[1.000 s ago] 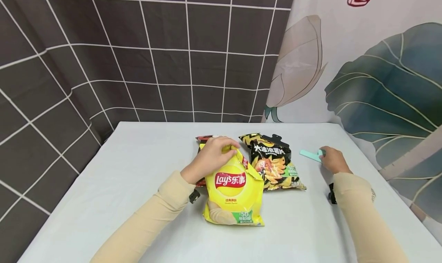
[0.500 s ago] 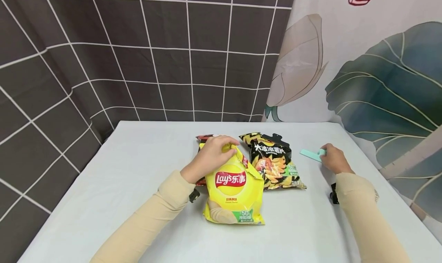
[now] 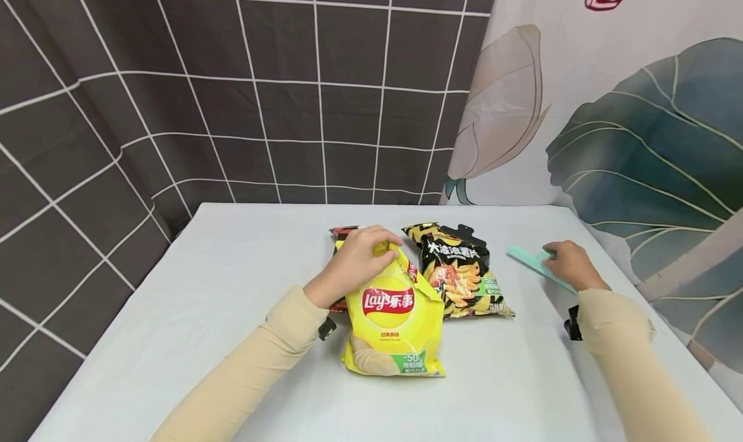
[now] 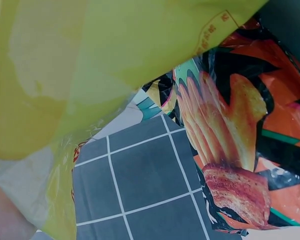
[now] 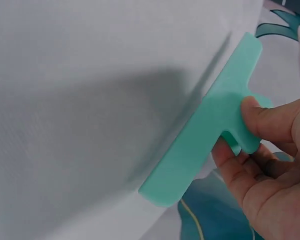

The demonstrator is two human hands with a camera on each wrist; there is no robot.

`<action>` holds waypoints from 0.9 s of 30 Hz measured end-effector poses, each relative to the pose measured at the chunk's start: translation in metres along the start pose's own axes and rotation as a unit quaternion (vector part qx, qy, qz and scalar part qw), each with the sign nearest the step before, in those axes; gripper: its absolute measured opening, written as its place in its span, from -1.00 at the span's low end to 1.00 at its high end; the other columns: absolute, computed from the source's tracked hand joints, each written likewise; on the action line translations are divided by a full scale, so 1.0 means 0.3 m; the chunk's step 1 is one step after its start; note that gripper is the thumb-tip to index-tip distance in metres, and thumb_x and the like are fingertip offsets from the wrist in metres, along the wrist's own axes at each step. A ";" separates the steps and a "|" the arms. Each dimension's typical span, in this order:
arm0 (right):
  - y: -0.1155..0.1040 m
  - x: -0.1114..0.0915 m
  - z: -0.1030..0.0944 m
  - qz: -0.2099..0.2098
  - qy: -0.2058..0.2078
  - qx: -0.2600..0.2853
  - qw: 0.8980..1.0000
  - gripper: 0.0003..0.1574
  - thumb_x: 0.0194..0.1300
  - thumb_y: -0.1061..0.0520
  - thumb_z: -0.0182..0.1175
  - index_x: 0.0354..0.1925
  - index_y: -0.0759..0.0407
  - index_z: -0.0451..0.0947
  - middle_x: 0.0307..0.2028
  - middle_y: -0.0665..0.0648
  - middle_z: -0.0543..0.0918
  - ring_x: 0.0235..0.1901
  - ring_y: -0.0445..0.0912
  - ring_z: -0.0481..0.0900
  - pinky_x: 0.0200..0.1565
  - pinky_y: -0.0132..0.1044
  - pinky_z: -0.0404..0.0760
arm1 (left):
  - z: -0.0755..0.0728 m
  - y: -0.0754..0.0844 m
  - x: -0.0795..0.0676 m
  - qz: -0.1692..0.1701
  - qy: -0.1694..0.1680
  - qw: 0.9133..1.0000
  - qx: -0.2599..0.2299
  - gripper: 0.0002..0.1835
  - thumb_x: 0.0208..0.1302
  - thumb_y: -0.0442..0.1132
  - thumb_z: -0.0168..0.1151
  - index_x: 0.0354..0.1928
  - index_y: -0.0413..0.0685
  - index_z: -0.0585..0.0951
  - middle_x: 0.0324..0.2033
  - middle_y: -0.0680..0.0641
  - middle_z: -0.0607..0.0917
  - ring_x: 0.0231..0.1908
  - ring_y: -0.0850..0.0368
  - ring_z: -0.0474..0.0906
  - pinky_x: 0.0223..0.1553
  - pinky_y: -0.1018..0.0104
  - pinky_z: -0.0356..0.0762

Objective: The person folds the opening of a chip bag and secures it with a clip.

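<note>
My left hand (image 3: 360,261) grips the folded top of a yellow Lay's chip bag (image 3: 395,326), which stands toward the front of the group. In the left wrist view the yellow bag (image 4: 100,55) covers the upper left, with a bit of my hand at the lower left edge. At the right, my right hand (image 3: 571,262) pinches a mint-green bag clip (image 3: 536,262) by its handle. The right wrist view shows thumb and fingers on the handle of the clip (image 5: 200,130), its long bar close over the white tabletop.
A black chip bag (image 3: 455,268) with a black clip (image 3: 463,235) on its top lies right of the yellow one. Mostly hidden behind the yellow bag is a red bag (image 3: 342,231). A dark grid curtain (image 3: 278,106) hangs behind the white table (image 3: 244,261).
My right hand has shifted slightly right, and the green clip has turned so more of its bar shows. My left hand and the bags stay in place.
</note>
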State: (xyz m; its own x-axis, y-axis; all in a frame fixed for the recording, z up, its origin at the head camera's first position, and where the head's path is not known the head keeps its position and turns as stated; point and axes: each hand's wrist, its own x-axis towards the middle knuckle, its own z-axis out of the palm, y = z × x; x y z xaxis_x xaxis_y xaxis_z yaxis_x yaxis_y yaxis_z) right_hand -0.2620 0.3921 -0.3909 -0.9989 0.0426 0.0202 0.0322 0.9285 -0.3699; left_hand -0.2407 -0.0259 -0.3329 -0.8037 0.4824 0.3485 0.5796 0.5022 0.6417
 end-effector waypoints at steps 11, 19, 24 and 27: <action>-0.033 -0.018 -0.075 -0.023 -0.006 0.017 1.000 -0.40 0.32 0.19 0.09 0.14 0.67 0.33 0.05 0.66 0.43 0.04 0.49 0.39 0.02 0.31 0.42 | 0.000 -0.002 -0.002 0.008 0.008 1.000 -0.006 -0.82 0.25 -0.31 0.26 -0.12 -0.09 0.70 -0.14 -0.01 0.69 -0.03 0.10 0.54 0.01 0.25 0.57; -0.091 -0.027 -0.113 -0.030 0.005 0.021 0.999 -0.37 0.36 0.09 0.08 0.16 0.61 0.35 0.02 0.61 0.47 -0.04 0.38 0.46 -0.04 0.26 0.46 | 0.000 -0.006 0.002 0.010 0.007 1.000 -0.002 -0.82 0.24 -0.30 0.28 -0.12 -0.09 0.70 -0.14 -0.02 0.68 -0.04 0.10 0.54 0.00 0.26 0.57; -0.148 -0.040 -0.115 -0.026 0.004 0.040 0.999 -0.36 0.36 0.03 0.09 0.16 0.57 0.38 -0.01 0.55 0.51 -0.10 0.28 0.51 -0.08 0.17 0.53 | 0.000 -0.007 0.001 0.020 0.011 1.000 0.001 -0.82 0.23 -0.31 0.28 -0.13 -0.09 0.71 -0.16 -0.02 0.68 -0.07 0.11 0.55 -0.02 0.27 0.57; -0.189 -0.046 -0.116 -0.024 0.001 0.056 0.998 -0.34 0.37 0.01 0.11 0.17 0.54 0.38 -0.03 0.52 0.53 -0.13 0.24 0.55 -0.11 0.10 0.58 | -0.001 -0.008 0.000 0.022 0.014 1.000 0.000 -0.83 0.23 -0.31 0.28 -0.14 -0.09 0.71 -0.17 -0.01 0.68 -0.08 0.13 0.55 -0.03 0.28 0.58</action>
State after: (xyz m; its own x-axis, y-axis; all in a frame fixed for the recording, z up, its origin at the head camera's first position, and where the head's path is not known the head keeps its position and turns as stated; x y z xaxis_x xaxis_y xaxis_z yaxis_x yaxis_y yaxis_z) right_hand -0.2490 0.3516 -0.3378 -0.9991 -0.0002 0.0433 -0.0206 0.8825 -0.4699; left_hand -0.2420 -0.0273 -0.3344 -0.7811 0.4841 0.3944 0.6140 0.4806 0.6261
